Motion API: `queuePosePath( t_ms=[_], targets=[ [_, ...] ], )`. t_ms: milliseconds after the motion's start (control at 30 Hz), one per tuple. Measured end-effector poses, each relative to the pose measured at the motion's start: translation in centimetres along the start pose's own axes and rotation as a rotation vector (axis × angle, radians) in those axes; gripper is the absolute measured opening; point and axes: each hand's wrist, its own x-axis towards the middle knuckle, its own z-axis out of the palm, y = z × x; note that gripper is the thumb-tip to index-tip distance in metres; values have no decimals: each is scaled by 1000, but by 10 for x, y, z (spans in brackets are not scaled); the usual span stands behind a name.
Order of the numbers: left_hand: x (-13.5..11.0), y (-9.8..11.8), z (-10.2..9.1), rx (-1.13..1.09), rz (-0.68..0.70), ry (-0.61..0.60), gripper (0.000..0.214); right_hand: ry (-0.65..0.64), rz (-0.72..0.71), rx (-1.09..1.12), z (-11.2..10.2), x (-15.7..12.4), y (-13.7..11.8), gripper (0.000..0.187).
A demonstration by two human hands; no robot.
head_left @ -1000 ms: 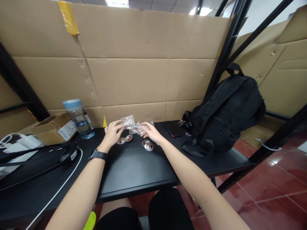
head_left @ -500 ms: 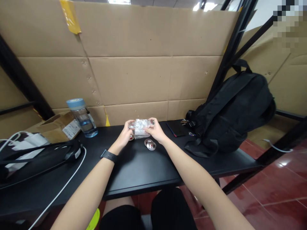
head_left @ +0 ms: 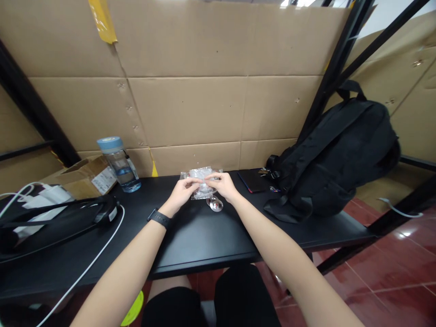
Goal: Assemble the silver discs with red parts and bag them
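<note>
Both busy: L hand (head_left: 185,193) & R hand (head_left: 223,185) pinching clear packet (head_left: 203,191), nr back of table (head_left: 204,240). Shiny discs (head_left: 216,205) loose at its near edge, unwrapped; packet opened yet? Can't tell.

Left hand (head_left: 181,193), right hand (head_left: 225,185) (both pinching)

Blk table (head_left: 207,247), dull sheen nr ctr. From ctr: overlapping shiny discs (head_left: 216,206) at 12; flat dk slab (head_left: 254,181) approx 1; backpack (head_left: 330,159) at 2; wht cable (head_left: 93,263) btwn 8 & 9; blk case (head_left: 80,221) at 9; btl (head_left: 121,168) & box (head_left: 85,181) at 10.
</note>
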Motion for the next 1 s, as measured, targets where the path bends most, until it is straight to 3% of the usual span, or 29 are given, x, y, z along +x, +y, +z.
queuePosePath(
  t_ms=[167,467,600,867,1000],
  targets=[
    [-1,-3,1,12,-14,38,33,-101,-9,-35,-3,-2,-3,33],
    [-5,9,1,-56,-54,124,39,-33,9,-46,-4,-2,-5,38],
    [-5,11,-2,-48,-44,83,40,-78,32,-20,-3,-7,-10,47],
    [-6,19,-6,-97,65,-10,71,-149,-40,70,-5,-8,-14,72],
    [-7,21,-4,-111,107,21,78,-152,-55,77,-4,-8,-14,79]
  ],
)
